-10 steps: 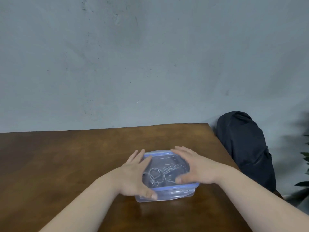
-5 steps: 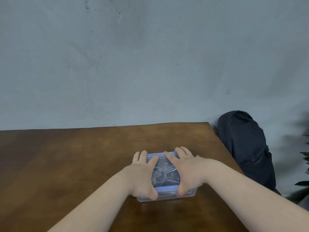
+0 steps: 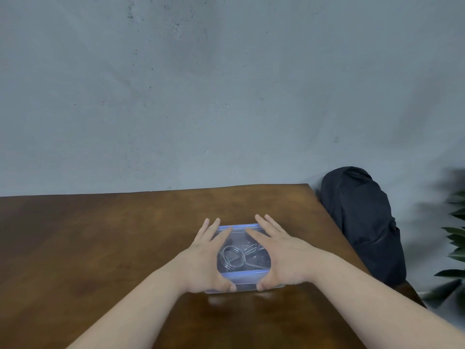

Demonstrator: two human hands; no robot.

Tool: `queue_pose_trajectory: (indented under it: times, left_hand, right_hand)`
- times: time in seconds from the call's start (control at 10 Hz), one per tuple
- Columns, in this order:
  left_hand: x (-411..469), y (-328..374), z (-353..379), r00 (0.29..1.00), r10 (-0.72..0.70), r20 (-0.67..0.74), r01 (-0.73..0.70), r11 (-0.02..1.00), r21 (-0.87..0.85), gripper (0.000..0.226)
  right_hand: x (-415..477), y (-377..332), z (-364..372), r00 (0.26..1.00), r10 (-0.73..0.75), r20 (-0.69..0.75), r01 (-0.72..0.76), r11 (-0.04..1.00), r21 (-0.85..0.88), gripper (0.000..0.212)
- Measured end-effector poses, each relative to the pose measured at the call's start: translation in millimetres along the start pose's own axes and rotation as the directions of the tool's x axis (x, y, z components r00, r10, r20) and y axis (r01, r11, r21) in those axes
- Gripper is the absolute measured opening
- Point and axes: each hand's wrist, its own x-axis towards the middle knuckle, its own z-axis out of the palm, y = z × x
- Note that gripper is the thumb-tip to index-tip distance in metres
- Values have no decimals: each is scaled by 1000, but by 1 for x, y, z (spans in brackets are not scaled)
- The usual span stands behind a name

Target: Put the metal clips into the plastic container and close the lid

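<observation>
Low in the centre of the frame, a person's left hand [image 3: 205, 260] and right hand [image 3: 281, 258] lie flat on the lid [image 3: 241, 235] of a clear plastic container [image 3: 245, 288] standing on a brown wooden table [image 3: 100, 248]. Fingers are stretched out and spread rather than curled, pressing down and gripping nothing, while both thumbs reach over the near blue-trimmed edge. Metal clips [image 3: 239, 255], looped wire pieces, show through the clear lid between the hands, already inside the container. Closing appears to be the step in hand. To do it well, pressure should probably run evenly along each edge, with thumbs pushing the near rim down and fingertips working the far rim, until the seal seats all round; whether any side latches exist or have caught cannot be told from here. Pressing off-centre could tip or slide the light box across the smooth wood. At right, beyond the table corner, a dark bag [image 3: 362, 222] sits against the grey wall [image 3: 226, 84].
</observation>
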Motion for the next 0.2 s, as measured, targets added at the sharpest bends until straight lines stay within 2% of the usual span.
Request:
queue_pose_trajectory:
  times: [0.1, 0.2]
  left_hand:
    - [-4, -5, -5, 999, 21, 30, -19, 999, -46, 135]
    - [-6, -5, -26, 999, 15, -48, -25, 972, -234, 125]
  right_hand:
    - [-10, 6, -9, 1000, 12, 29, -15, 993, 121, 126]
    - [-15, 12, -34, 998, 17, -65, -1, 973, 231, 92]
